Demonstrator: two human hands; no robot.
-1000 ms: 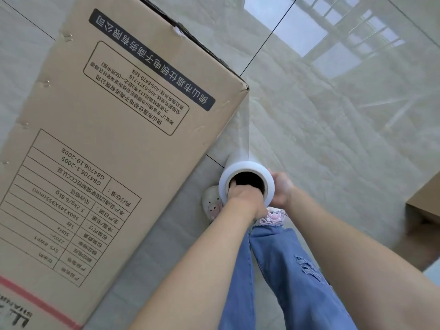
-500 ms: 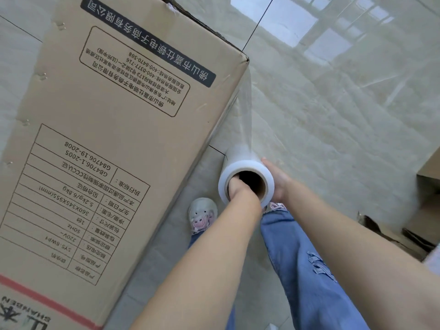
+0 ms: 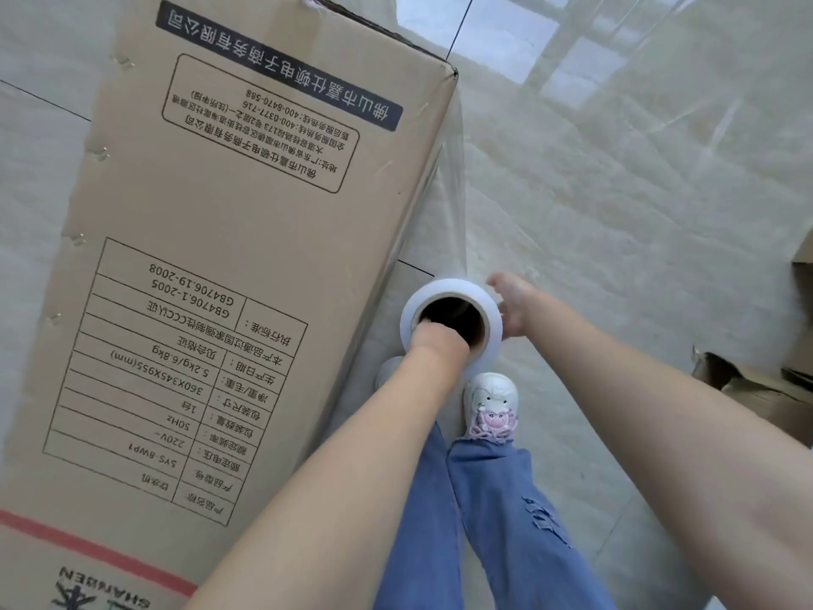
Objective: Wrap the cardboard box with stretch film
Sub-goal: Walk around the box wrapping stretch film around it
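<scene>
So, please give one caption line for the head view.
Left hand inside stretch film roll, right hand beside it, film running to cardboard box.

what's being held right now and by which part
The stretch film roll: the left hand reaches into its hollow core, the right hand touches its outer side.

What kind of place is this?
Probably a home or small stockroom, not a warehouse: glossy tile floor reflecting a window, the box standing on it, more cardboard at right.
</scene>
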